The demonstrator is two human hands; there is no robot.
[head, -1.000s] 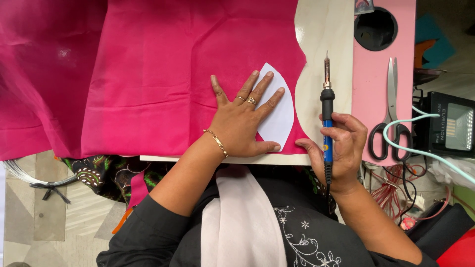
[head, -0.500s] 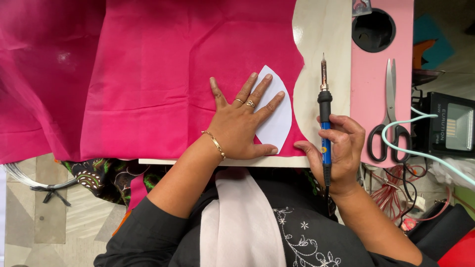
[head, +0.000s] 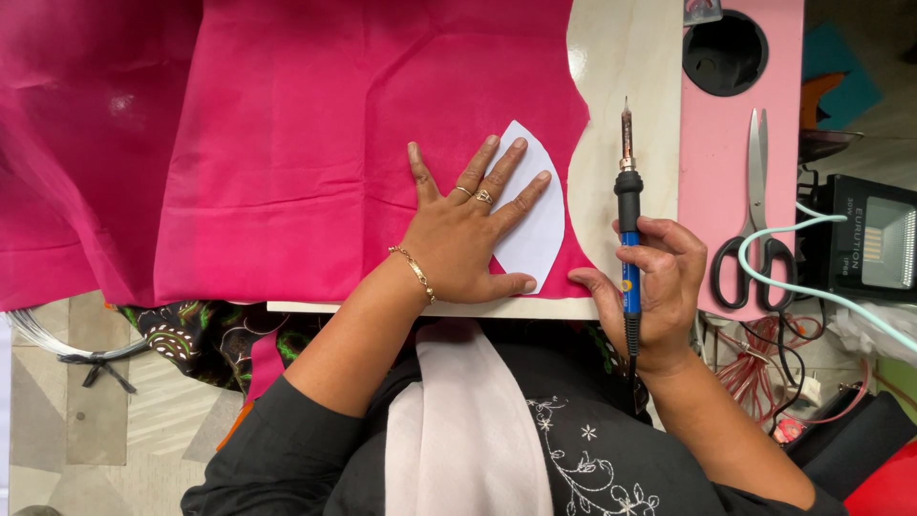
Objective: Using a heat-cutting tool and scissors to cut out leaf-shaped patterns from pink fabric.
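Note:
My left hand [head: 468, 229] lies flat, fingers spread, on a white curved paper template [head: 533, 225] that rests on bright pink fabric [head: 334, 143]. The fabric covers most of a pale wooden board [head: 626, 67] and ends in a scalloped edge on the right. My right hand [head: 654, 287] grips a soldering iron [head: 628, 210] with a black and blue handle. Its metal tip points away from me over the bare board, just right of the fabric's edge. The iron's cord runs down past my wrist.
A pink panel [head: 735, 143] with a round black hole [head: 724, 53] lies right of the board. Black-handled scissors [head: 757, 220] rest on it. A small black lamp [head: 874, 248], a pale green cable [head: 812, 287] and tangled wires [head: 764, 363] sit further right. Patterned cloth [head: 201, 330] hangs below the board.
My right hand with the soldering iron has shifted slightly left, toward the fabric's edge. My left hand stays pressed on the template.

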